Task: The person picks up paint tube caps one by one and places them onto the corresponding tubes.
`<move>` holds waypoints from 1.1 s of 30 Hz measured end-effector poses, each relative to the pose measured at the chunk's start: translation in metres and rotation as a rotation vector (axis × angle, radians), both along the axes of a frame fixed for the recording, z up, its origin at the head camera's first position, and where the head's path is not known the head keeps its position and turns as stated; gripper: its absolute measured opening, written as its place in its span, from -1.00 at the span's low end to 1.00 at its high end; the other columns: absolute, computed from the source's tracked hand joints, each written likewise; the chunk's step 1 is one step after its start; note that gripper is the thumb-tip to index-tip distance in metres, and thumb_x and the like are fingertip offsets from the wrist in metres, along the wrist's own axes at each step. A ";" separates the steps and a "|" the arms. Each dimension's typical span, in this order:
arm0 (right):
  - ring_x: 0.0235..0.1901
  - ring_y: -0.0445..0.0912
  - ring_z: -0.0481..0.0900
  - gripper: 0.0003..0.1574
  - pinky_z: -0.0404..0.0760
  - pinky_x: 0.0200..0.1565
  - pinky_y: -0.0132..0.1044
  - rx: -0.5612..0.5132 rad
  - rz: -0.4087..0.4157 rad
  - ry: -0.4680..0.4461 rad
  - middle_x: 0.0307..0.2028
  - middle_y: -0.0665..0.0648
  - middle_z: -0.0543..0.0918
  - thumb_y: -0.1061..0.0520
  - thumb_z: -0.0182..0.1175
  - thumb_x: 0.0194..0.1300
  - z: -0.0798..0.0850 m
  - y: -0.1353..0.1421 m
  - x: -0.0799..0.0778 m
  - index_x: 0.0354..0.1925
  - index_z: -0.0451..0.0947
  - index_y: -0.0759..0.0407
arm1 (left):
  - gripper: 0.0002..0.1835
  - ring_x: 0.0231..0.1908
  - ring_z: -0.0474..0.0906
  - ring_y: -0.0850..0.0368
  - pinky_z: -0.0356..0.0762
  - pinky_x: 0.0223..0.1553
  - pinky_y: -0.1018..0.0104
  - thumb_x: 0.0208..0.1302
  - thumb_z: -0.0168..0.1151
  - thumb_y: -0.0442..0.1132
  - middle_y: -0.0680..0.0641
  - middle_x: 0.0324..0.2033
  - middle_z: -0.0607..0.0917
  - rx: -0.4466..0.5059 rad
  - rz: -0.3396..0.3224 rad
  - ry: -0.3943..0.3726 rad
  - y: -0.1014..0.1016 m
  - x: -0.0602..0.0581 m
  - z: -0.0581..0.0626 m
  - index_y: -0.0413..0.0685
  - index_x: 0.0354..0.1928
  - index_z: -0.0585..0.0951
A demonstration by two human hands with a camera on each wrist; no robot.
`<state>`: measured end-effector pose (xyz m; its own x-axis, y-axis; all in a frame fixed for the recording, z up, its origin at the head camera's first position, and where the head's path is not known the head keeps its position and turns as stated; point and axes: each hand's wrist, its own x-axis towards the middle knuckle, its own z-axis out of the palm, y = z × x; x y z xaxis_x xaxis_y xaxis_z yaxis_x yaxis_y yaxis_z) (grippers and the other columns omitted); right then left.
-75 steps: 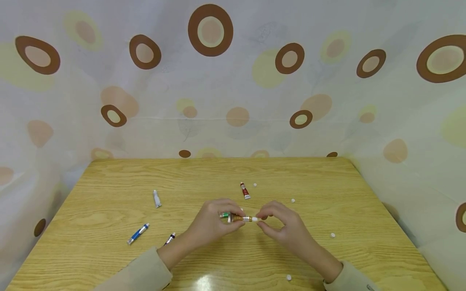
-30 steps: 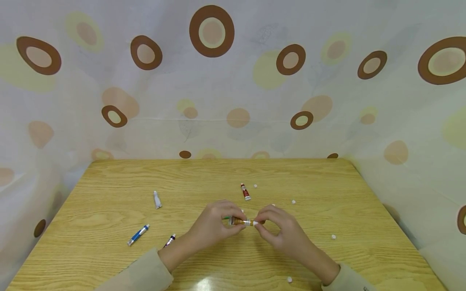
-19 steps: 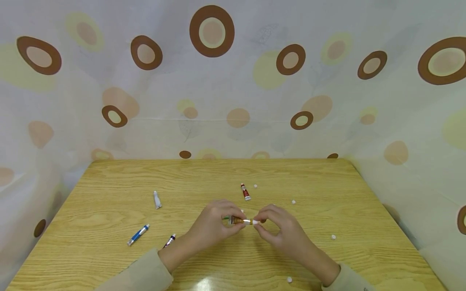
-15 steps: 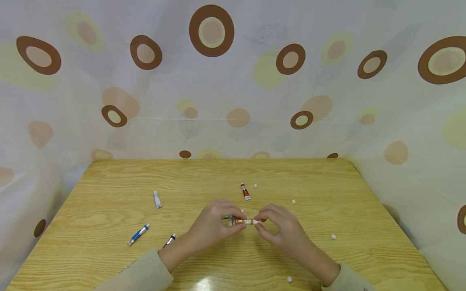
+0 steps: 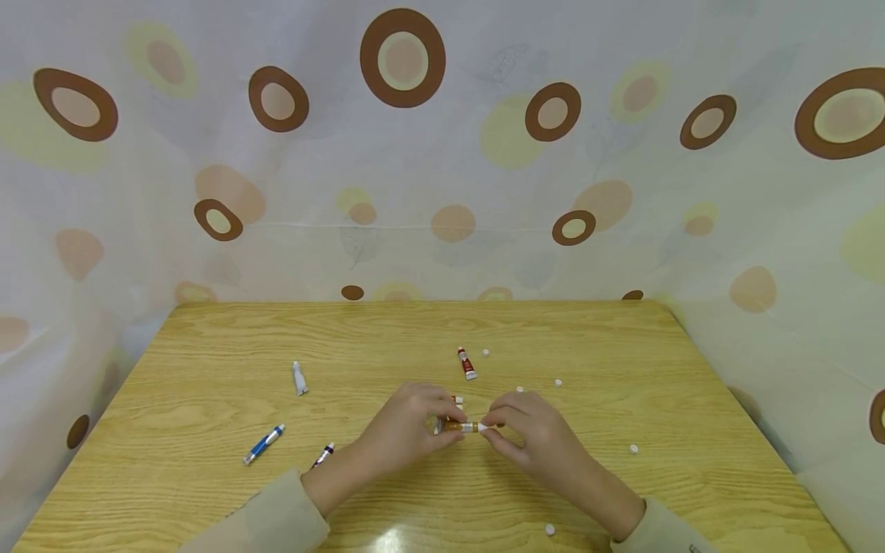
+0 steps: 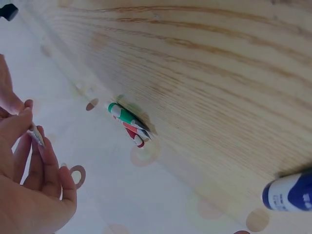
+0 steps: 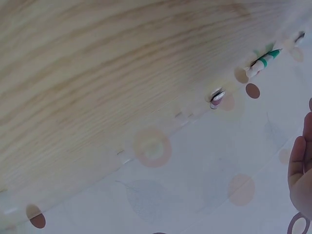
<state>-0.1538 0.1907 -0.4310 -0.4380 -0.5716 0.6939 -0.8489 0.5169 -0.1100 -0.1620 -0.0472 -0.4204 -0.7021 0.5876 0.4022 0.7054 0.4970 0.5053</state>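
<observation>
i see the left hand (image 5: 415, 422) pinching the brown tube (image 5: 466, 427) above the tabletop (image 5: 588, 338), while the right hand (image 5: 535, 434) pinches its white end (image 5: 483, 427), probably a cap, though mostly covered. i'd hold the body lightly and turn that end in line with it. a red tube (image 5: 467, 363), a blue tube (image 5: 264, 445) and small white pieces (image 5: 634, 449) lie around; a spotted sheet (image 5: 401, 165) stands behind.

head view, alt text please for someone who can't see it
The left hand holds a small brown tube while the right hand pinches its white end. Other tubes and white caps lie on the wood-grain table around them.
</observation>
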 end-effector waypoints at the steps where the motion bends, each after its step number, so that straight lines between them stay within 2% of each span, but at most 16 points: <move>1: -0.32 -0.21 0.64 -0.84 0.64 -0.16 -0.41 0.005 -0.001 -0.002 -0.27 -0.03 0.72 0.19 0.53 0.14 0.000 0.000 0.000 -0.33 0.70 0.13 | -0.85 -0.29 0.64 0.35 0.61 0.06 0.16 0.10 0.59 -0.23 0.14 -0.30 0.81 -0.013 0.004 0.038 0.000 0.000 0.000 0.03 -0.26 0.82; 6: -0.33 -0.25 0.62 -0.85 0.67 -0.17 -0.38 0.013 0.009 -0.075 -0.30 -0.06 0.71 0.22 0.51 0.15 -0.002 -0.001 0.000 -0.34 0.70 0.11 | -0.85 -0.21 0.71 0.25 0.64 0.02 0.24 0.04 0.63 -0.21 0.12 -0.29 0.82 -0.076 0.029 0.237 0.002 0.002 0.001 0.07 -0.32 0.82; 8: -0.34 -0.25 0.62 -0.81 0.68 -0.17 -0.38 0.008 0.012 -0.111 -0.31 -0.07 0.71 0.26 0.53 0.10 -0.002 -0.001 0.001 -0.34 0.69 0.11 | -0.84 -0.19 0.72 0.23 0.63 -0.01 0.27 0.03 0.64 -0.20 0.13 -0.30 0.82 -0.094 0.038 0.278 0.003 0.002 0.001 0.08 -0.33 0.83; 11: -0.33 -0.25 0.63 -0.78 0.68 -0.17 -0.41 0.002 0.009 -0.127 -0.30 -0.07 0.71 0.27 0.54 0.08 -0.002 -0.001 0.001 -0.31 0.70 0.10 | -0.85 -0.16 0.73 0.22 0.63 0.00 0.26 0.04 0.64 -0.19 0.13 -0.29 0.82 -0.097 0.044 0.270 0.003 0.003 0.001 0.07 -0.33 0.83; 16: -0.32 -0.23 0.64 -0.72 0.65 -0.16 -0.47 0.003 -0.002 -0.080 -0.27 -0.06 0.72 0.25 0.57 0.03 -0.001 -0.001 0.001 -0.27 0.70 0.11 | -0.85 -0.16 0.73 0.22 0.63 0.07 0.19 0.08 0.61 -0.19 0.12 -0.28 0.82 -0.068 0.038 0.195 0.001 0.004 0.002 0.04 -0.30 0.83; 20: -0.31 -0.23 0.65 -0.70 0.67 -0.13 -0.42 0.014 -0.003 -0.053 -0.27 -0.05 0.72 0.28 0.58 -0.02 0.000 0.000 0.001 -0.29 0.71 0.13 | -0.85 -0.16 0.71 0.23 0.62 0.06 0.21 0.09 0.61 -0.19 0.13 -0.29 0.81 -0.051 0.022 0.173 0.001 0.003 0.002 0.05 -0.29 0.82; 26: -0.31 -0.22 0.66 -0.76 0.71 -0.13 -0.28 0.034 0.003 -0.019 -0.30 -0.04 0.73 0.25 0.57 0.01 0.001 -0.001 0.001 -0.33 0.70 0.13 | -0.86 -0.16 0.72 0.23 0.61 0.03 0.27 0.06 0.62 -0.18 0.16 -0.32 0.79 -0.079 0.027 0.235 0.002 0.003 0.001 0.08 -0.32 0.82; 33: -0.35 -0.25 0.65 -0.81 0.65 -0.19 -0.46 0.027 0.022 -0.057 -0.31 -0.03 0.74 0.26 0.54 0.07 0.001 -0.003 -0.002 -0.33 0.70 0.14 | -0.85 -0.16 0.72 0.21 0.60 0.00 0.30 0.04 0.63 -0.18 0.14 -0.31 0.80 -0.096 0.040 0.296 0.003 0.002 0.000 0.08 -0.33 0.82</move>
